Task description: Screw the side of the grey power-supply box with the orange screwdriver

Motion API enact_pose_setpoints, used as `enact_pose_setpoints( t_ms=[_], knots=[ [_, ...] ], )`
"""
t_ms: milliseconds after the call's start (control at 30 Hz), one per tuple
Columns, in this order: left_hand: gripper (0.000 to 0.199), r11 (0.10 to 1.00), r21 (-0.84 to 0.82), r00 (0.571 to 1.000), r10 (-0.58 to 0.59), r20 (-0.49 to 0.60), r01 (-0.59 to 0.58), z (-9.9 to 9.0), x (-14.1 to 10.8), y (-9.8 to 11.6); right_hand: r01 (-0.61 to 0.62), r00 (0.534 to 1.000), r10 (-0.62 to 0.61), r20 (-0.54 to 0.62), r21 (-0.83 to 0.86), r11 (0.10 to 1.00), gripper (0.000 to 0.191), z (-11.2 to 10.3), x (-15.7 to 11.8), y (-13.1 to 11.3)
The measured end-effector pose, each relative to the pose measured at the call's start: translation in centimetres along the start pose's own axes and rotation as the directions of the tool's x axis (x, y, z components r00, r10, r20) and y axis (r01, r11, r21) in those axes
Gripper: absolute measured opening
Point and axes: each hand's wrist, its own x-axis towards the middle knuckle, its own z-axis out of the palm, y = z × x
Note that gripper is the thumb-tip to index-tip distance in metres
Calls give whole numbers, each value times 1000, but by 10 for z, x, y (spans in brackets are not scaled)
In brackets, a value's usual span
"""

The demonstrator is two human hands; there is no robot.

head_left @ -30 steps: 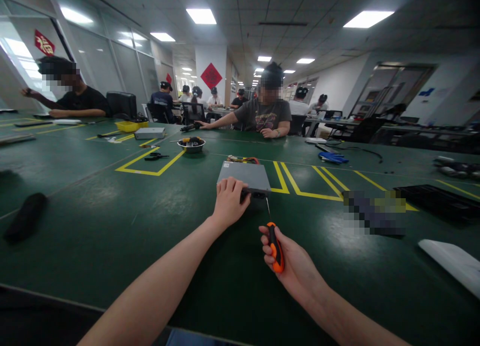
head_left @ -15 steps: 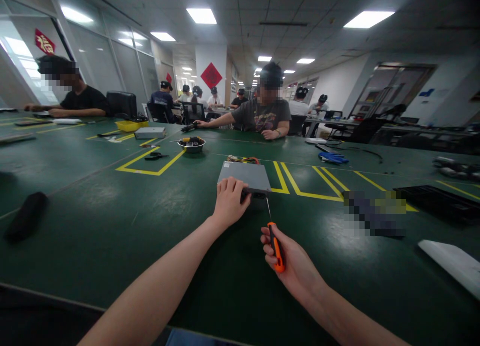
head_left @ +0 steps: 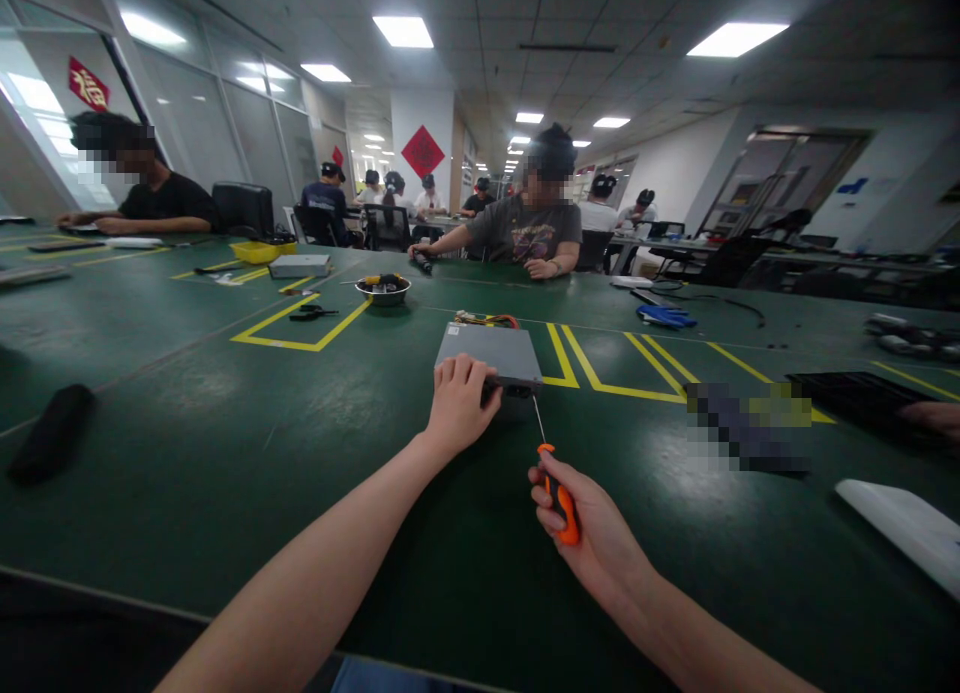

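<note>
Head view is showing the box (head_left: 502,348) resting on the surface (head_left: 187,493), its socket (head_left: 517,389) facing the wearer and its wires (head_left: 510,321) emerging at the far side. The left grip (head_left: 459,403) is clasping the near edge, fingers pressing the top and thumb bearing on the front, probably bracing it against twist. The right grip (head_left: 589,508) is wrapping the handle of the driver (head_left: 568,523). The shaft is pointing at the front right corner, the tip touching or nearly touching it; whether the tip is seating in a fastener is not showing clearly. For sound work, the shaft should be lining up with any fastener there, since a slanting tip risks slipping. Force should be running along the shaft, with the left grip resisting slide and lying clear of the tip
</note>
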Motion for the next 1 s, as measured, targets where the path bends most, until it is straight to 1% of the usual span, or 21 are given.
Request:
enact_pose_setpoints(
  t_ms=[100, 200, 300, 433, 533, 733, 900, 1000],
  knots=[
    [21, 1000, -7, 1000, 1, 1, -1, -1, 0, 0, 1, 1000, 0, -12, 30, 1000, 19, 1, -2, -2],
    [20, 1000, -11, 1000, -4, -1, 4, -1, 0, 0, -51, 999, 49, 23, 59, 997, 24, 0, -3, -3],
    [21, 1000, -5, 1000, -7, 2, 7, 0, 0, 0, -63, 997, 61, 49, 48, 997, 23, -2, 1, 0],
    [20, 1000, 0, 1000, -8, 2, 8, 0, 0, 1, -3, 1000, 3, -4, 30, 1000, 16, -3, 4, 3],
    [21, 1000, -2, 1000, -3, 1, 3, 0, 0, 0, 24, 1000, -24, -16, 27, 999, 17, 0, 2, 2],
    [21, 1000, -11, 1000, -8, -4, 8, 1, 0, 0, -58, 997, 59, -43, 16, 998, 26, 5, -1, -2],
    [21, 1000, -9, 1000, -9, -3, 9, 2, 0, 0, 13, 995, -17, -98, -34, 999, 20, 7, 0, -2],
    [21, 1000, -13, 1000, -6, -5, 6, 1, 0, 0, 56, 994, -61, -90, -59, 997, 17, 10, 0, 2]
  ],
)
